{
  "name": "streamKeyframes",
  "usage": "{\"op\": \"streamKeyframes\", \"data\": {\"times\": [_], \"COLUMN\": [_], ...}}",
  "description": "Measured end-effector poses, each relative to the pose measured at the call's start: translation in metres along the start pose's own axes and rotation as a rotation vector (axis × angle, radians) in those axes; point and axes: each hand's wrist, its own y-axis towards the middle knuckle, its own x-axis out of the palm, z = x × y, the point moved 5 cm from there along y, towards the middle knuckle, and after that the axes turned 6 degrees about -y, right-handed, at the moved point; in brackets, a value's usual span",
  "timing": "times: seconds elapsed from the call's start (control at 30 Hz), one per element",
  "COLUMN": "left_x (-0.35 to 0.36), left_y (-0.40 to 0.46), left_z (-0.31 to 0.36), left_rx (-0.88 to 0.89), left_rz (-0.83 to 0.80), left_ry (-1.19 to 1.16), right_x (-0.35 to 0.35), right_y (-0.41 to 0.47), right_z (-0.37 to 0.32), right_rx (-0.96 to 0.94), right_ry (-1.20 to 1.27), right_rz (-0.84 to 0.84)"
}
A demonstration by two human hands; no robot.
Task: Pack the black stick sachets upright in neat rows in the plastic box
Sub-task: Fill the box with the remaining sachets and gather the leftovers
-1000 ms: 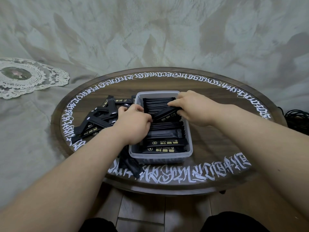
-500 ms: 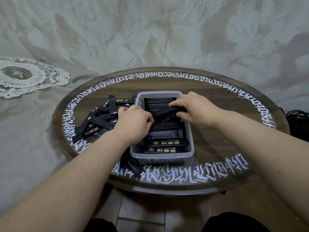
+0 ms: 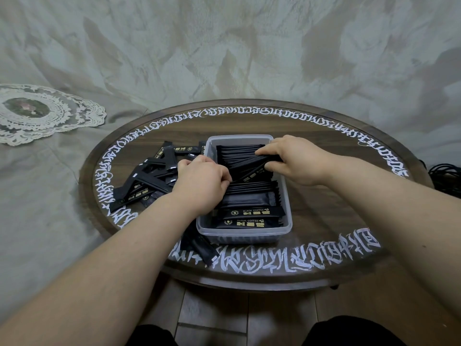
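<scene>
Head view: a clear plastic box (image 3: 243, 232) stands on a round wooden desk (image 3: 324, 203) ringed with white lettering. Both hands work over the box on one bundle of black stick sachets (image 3: 249, 166) that lies tilted across it, higher at the right end. The left hand (image 3: 200, 182) has its fingers (image 3: 222, 174) curled round the bundle's lower left end, over the box's left wall. The right hand (image 3: 296, 159) pinches the upper right end — thumb below, the other fingers on top.

Behind the bundle a row of sachets (image 3: 237, 152) stands on edge at the far end of the box; in front of it more sachets are packed in rows, and two at the near end lie flatter, their gold "BLACK COFFEE" print facing up (image 3: 252, 213).

A loose pile of sachets (image 3: 152, 178) lies on the desk just left of the box, and a few more (image 3: 199, 245) show under the left forearm at the near edge. A lace doily (image 3: 37, 112) lies on the pale cloth — well apart, far left. Black cables (image 3: 446, 178) show at the right edge.
</scene>
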Motion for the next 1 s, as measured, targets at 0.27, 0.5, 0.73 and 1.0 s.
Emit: {"op": "streamKeyframes", "data": {"times": [0.27, 0.5, 0.73, 1.0], "left_x": [0.000, -0.002, -0.003, -0.006], "left_y": [-0.001, -0.002, -0.001, 0.000], "left_z": [-0.001, -0.006, -0.006, -0.003], "left_rx": [-0.027, -0.079, -0.063, -0.058], "left_rz": [0.032, 0.100, 0.090, 0.063], "left_ry": [-0.049, -0.109, -0.094, -0.061], "right_x": [0.012, 0.019, 0.011, 0.011], "right_y": [0.001, 0.003, -0.005, 0.003], "right_z": [-0.009, -0.011, -0.010, -0.013], "right_rx": [0.019, 0.015, -0.059, -0.045], "right_ry": [0.007, -0.050, -0.031, -0.099], "right_rz": [0.068, 0.006, 0.017, 0.040]}}
